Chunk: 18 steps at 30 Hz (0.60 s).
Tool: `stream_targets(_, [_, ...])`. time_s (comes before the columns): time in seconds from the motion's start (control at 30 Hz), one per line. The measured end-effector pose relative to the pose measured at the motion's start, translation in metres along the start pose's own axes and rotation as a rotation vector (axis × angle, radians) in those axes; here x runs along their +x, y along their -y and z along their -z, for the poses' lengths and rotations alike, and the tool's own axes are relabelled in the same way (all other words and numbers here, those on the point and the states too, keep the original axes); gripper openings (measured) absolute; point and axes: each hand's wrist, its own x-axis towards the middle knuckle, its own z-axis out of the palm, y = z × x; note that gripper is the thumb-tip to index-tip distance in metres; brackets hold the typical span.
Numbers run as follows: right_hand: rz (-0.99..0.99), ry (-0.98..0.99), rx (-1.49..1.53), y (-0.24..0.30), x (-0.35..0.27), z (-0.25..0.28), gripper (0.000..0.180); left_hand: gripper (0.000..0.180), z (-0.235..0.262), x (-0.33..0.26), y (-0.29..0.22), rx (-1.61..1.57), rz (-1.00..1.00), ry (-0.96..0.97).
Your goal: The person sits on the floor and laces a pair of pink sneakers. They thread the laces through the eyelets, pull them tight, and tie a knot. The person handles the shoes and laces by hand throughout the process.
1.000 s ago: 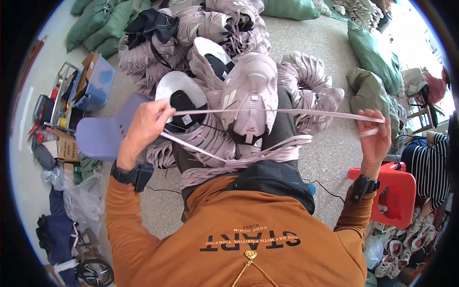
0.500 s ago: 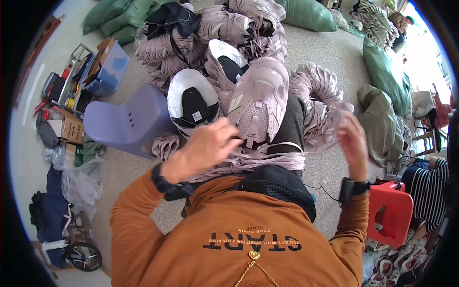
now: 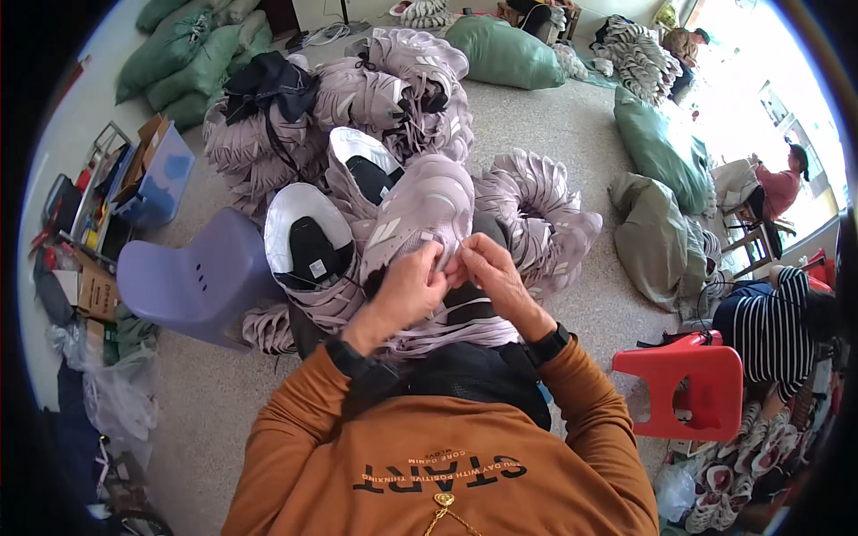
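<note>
- Pink laces (image 3: 487,335) lie along the lap's (image 3: 492,234) near edge, best kept untangled.
- Left hand (image 3: 404,290) and right hand (image 3: 500,275) meet, fingertips pinched together, catch hidden.
- Pink shoe (image 3: 422,198) rests at the lap's far edge; steadying it should help.

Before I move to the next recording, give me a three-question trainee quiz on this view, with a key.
1. True or false: the left hand and right hand are close together in front of the person.
2. What colour is the stool on the person's right?
A) green
B) red
C) white
3. Complete the sentence: both hands are at the near end of a pale pink ____.

Key:
1. True.
2. B, red.
3. Shoe upper.
</note>
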Motion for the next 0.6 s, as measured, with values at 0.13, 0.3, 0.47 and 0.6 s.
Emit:
stream_targets(0.13, [-0.06,-0.003,0.086,-0.009,-0.005,-0.001,0.02,0.018,0.003,0.003,0.003,0.051,-0.053,0.051])
stream_targets(0.3, [-0.061,-0.102,-0.213,0.006,-0.004,0.004,0.013,0.021,-0.01,-0.012,0.003,-0.127,0.076,-0.065])
stream_targets(0.47, [0.028,-0.121,-0.345,0.001,-0.009,0.012,0.012,0.026,-0.023,-0.009,0.009,-0.314,0.064,-0.05])
stream_targets(0.6, [-0.111,-0.159,-0.334,0.017,-0.005,-0.003,0.014,0.036,-0.019,-0.015,0.012,-0.301,0.094,-0.037])
